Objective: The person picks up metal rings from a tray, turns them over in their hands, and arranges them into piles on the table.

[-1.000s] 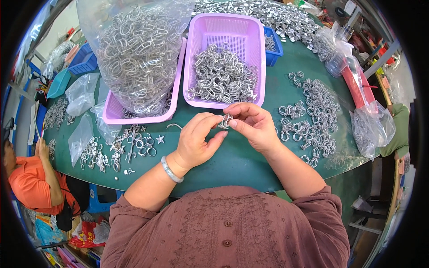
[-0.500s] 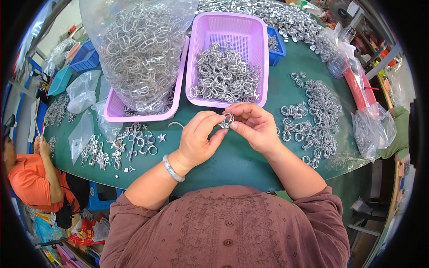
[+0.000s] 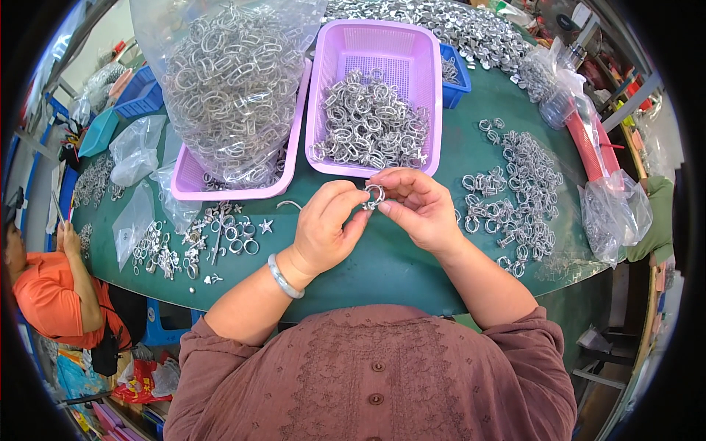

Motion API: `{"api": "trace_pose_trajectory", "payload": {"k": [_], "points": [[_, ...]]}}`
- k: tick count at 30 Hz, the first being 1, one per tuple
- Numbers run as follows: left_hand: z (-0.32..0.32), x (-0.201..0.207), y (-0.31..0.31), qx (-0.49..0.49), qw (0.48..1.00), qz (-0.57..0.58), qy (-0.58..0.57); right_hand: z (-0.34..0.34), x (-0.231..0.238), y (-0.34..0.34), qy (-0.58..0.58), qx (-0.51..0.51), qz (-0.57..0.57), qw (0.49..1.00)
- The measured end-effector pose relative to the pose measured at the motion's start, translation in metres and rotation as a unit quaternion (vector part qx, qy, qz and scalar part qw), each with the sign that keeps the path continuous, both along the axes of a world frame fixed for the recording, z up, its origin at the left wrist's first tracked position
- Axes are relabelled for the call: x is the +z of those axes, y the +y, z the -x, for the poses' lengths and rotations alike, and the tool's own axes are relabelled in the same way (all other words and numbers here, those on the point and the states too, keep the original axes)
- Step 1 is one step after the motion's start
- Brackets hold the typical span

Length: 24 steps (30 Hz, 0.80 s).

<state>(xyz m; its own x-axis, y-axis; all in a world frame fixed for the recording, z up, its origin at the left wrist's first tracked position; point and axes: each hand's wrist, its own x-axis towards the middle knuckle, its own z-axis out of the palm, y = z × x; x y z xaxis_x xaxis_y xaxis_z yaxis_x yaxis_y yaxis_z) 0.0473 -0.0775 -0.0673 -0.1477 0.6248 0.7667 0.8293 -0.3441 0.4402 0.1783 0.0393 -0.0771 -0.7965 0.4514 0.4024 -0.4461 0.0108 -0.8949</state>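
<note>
A small silver ring [image 3: 374, 195] is held up between my two hands, just in front of the purple basket [image 3: 319, 110]. My left hand [image 3: 329, 224] pinches its left side with thumb and fingertips. On the other side, the thumb and fingers of my right hand [image 3: 421, 209] grip the same ring. Many similar silver rings [image 3: 371, 121] lie heaped in that basket. To the right of my hands, more rings [image 3: 526, 191] are spread in a loose pile on the green table [image 3: 346, 275].
A clear bag of rings [image 3: 228, 95] stands in a second purple basket [image 3: 235, 194] at left. Loose rings and a star piece [image 3: 266, 226] lie before it. A blue bin [image 3: 454, 88] and a heap of metal pieces [image 3: 456, 29] sit behind. At far left is a person in orange [image 3: 59, 298].
The ring has turned slightly between my fingers, and both hands stay in nearly the same place. Nothing else has visibly moved on the table.
</note>
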Motion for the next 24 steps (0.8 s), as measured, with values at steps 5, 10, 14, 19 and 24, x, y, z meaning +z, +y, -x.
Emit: {"api": "trace_pose_trajectory", "payload": {"k": [5,10,14,19,24], "points": [[-0.0002,-0.0011,0.0009,-0.005,1.0,0.002,-0.007,-0.0001,0.0012,-0.0004,-0.002,-0.01,0.001,1.0],[0.0005,-0.0017,0.0003,-0.004,1.0,0.006,-0.008,-0.0014,0.0057,-0.0015,0.01,-0.005,0.013,1.0],[0.0004,-0.0022,0.0009,-0.011,1.0,0.007,0.006,-0.0019,0.0051,-0.0012,0.012,0.002,0.036,0.999],[0.0007,-0.0032,0.0021,-0.016,0.999,-0.004,0.03,-0.0016,0.0077,-0.003,-0.003,0.005,0.102,0.995],[0.0006,-0.0027,0.0025,-0.016,0.999,-0.012,0.043,-0.0006,0.0065,-0.0018,-0.005,0.001,0.11,0.994]]}}
